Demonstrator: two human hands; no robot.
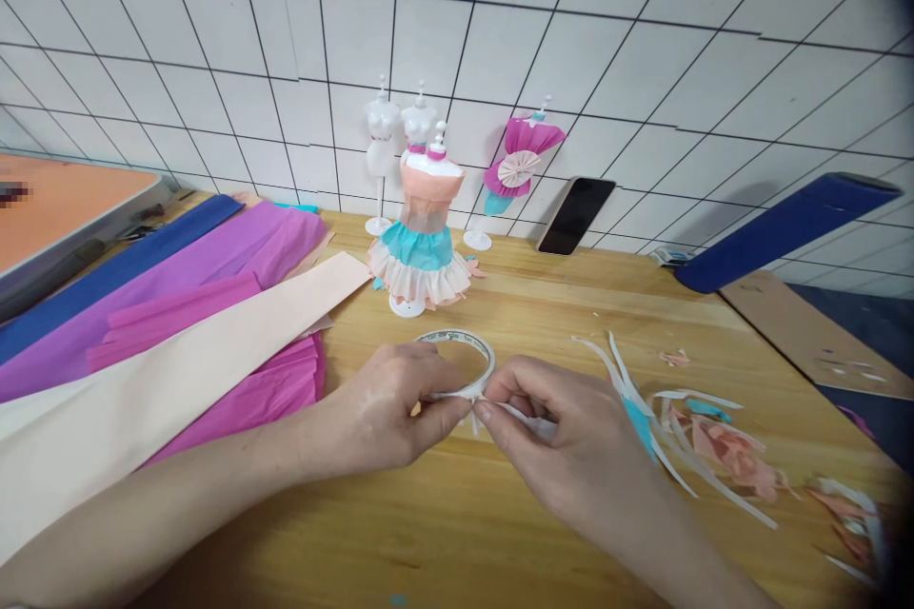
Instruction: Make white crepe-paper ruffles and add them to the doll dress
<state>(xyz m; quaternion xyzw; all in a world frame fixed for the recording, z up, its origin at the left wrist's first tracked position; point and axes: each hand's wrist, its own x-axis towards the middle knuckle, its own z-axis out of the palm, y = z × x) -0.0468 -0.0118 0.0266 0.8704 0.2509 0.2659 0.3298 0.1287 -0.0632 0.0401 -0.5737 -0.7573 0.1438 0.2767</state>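
A narrow roll of white tape (488, 358) stands between my hands, its inner ring printed with lettering. My left hand (386, 400) is closed on the near left side of the roll, thumb and forefinger pinching its edge. Close against it, my right hand (564, 423) pinches a thin white strip (525, 416) at the roll's near edge. The thumb tips almost touch, and a short white end hangs down between them. Just beyond stands a small mannequin in a peach, turquoise and cream paper dress (423, 247).
Sheets of cream paper (214, 357), pink and blue crepe paper lie at left. White mannequins (382, 133), a magenta-dressed mannequin (520, 162) and a phone (577, 214) stand by the tiled wall. Paper scraps (732, 452) lie at right, near a blue roll (778, 233).
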